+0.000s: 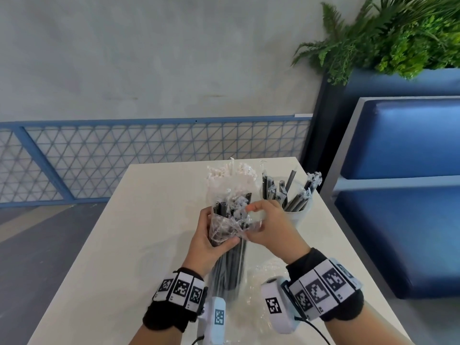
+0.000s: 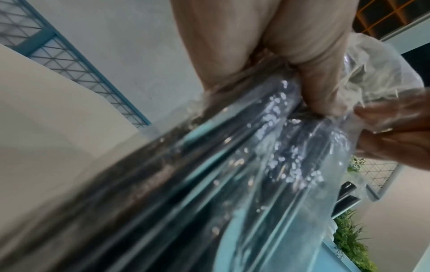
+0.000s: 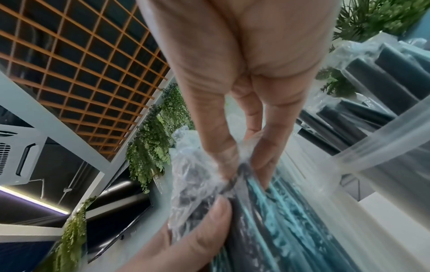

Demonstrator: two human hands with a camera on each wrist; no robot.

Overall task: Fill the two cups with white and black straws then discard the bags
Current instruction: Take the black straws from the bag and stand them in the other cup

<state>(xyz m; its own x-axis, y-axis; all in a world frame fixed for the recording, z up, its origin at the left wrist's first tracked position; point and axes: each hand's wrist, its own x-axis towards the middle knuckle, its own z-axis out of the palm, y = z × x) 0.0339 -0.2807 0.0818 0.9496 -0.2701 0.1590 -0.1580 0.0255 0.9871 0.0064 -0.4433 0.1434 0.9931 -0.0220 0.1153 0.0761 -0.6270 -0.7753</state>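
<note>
A clear plastic bag of black straws (image 1: 229, 265) stands tilted on the white table (image 1: 119, 245). My left hand (image 1: 216, 230) grips it near its open top; in the left wrist view its fingers (image 2: 321, 77) wrap the bag (image 2: 256, 165). My right hand (image 1: 251, 222) pinches the bag's crumpled open edge between thumb and fingers (image 3: 221, 158). Behind the bag, white straws (image 1: 231, 175) stick up, their cup hidden. To the right a white cup (image 1: 300, 215) holds several wrapped black straws (image 1: 291, 192).
Crumpled clear plastic (image 1: 256, 280) lies on the table under my right wrist. A blue padded bench (image 1: 398, 195) and a planter of ferns (image 1: 398, 33) stand at the right. A blue mesh railing (image 1: 149, 155) runs behind the table's far edge.
</note>
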